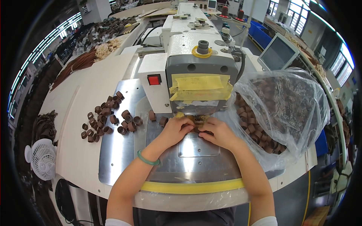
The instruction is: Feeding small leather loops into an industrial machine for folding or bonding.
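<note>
Under the grey-fronted head of a white industrial sewing machine (203,64), both hands meet near the needle area. My left hand (176,130) is closed, thumb and fingertips pinching a small brown loop (197,129). From the other side my right hand (218,132) pinches at the same loop, fingers bent. Fingers and machine head hide most of the loop. Beside my left hand lie a few loose brown loops (163,121) on the metal plate (158,165). More brown loops (102,122) are scattered farther left, across the plate and the white table.
At the right, a clear plastic bag (298,113) holds many brown loops. A tilted screen (278,52) stands behind it. Yellow tape (192,186) runs along the plate's near edge. A white fan (42,159) is at the table's left edge. A red switch (154,79) sits on the machine.
</note>
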